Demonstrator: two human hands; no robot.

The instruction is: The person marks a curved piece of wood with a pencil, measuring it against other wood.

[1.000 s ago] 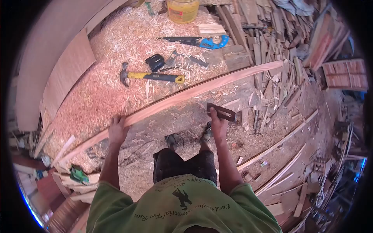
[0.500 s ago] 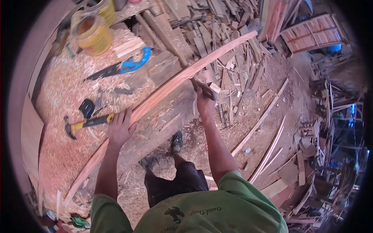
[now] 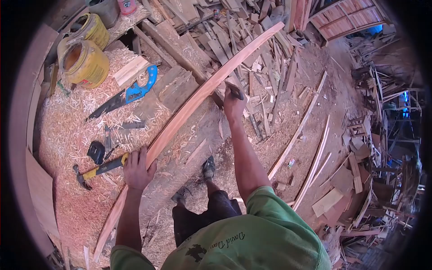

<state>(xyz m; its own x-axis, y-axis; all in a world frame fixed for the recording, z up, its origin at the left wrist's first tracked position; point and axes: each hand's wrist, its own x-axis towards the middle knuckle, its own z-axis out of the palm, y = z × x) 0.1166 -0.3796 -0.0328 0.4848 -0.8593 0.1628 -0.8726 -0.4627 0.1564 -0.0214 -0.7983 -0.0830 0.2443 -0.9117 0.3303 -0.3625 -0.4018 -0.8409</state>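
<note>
Head view: a long wooden plank [image 3: 181, 118] runs diagonally from the lower left to the upper right of the frame. Near the centre left, the left hand [image 3: 138, 173] lies over it, the fingers draped across; whether they grip it I cannot tell. The right hand [image 3: 235, 107], above centre, has its fingers closed around a dark tool [image 3: 235, 91] near the plank. A hammer [image 3: 104, 168] lies beside the left hand, a blue-handled saw [image 3: 140, 91] farther up
</note>
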